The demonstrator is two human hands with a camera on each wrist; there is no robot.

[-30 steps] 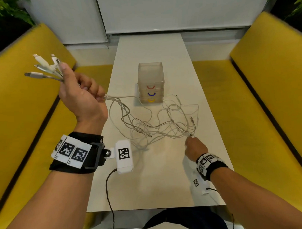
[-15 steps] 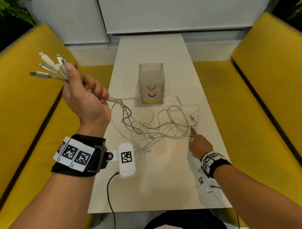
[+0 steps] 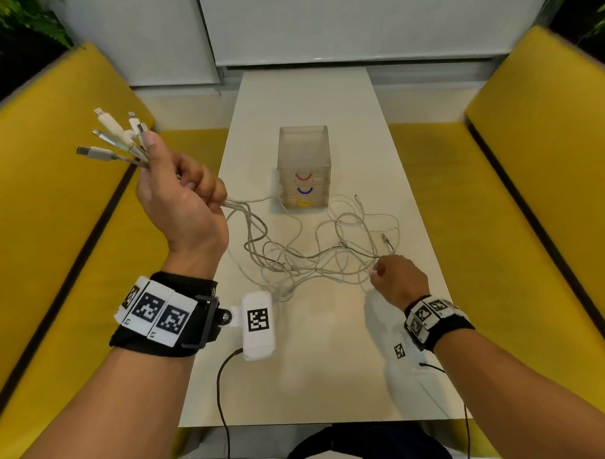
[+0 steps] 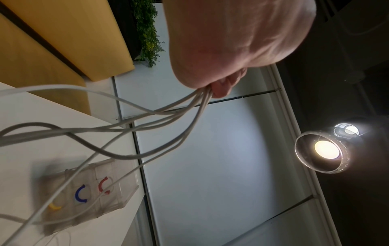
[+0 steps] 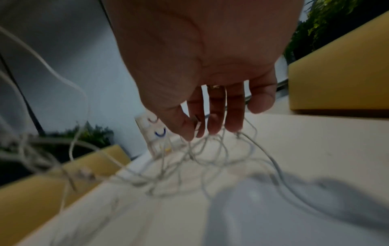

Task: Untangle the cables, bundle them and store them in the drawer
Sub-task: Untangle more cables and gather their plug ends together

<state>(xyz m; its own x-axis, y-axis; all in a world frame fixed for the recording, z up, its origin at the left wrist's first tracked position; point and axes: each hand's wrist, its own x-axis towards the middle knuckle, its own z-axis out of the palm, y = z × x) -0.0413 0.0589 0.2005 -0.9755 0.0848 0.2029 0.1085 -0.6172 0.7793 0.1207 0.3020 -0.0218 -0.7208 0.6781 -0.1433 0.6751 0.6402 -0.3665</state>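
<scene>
My left hand (image 3: pixel 180 196) is raised above the table's left edge. It grips several white cable ends (image 3: pixel 112 139), whose plugs fan out above the fist. Their cords (image 4: pixel 160 114) run down from the fist to a loose tangle of cables (image 3: pixel 315 256) on the white table (image 3: pixel 316 366). My right hand (image 3: pixel 381 271) is at the tangle's right edge with its fingers pointing down. Thumb and forefinger (image 5: pixel 193 126) seem to pinch a thin cable there. Behind the tangle stands a clear drawer unit (image 3: pixel 304 167) with red, blue and yellow handles, all drawers closed.
Yellow benches run along the left (image 3: pixel 53 203) and right (image 3: pixel 533 187) of the narrow table. A white wall panel closes the far end. A lit lamp (image 4: pixel 324 149) hangs overhead. The wrist cameras' black leads trail off the near table edge.
My right hand stretched a finger toward a plug at the tangle's right, then drew back a little and closed thumb and forefinger on a cable. My left hand stayed raised with its bundle.
</scene>
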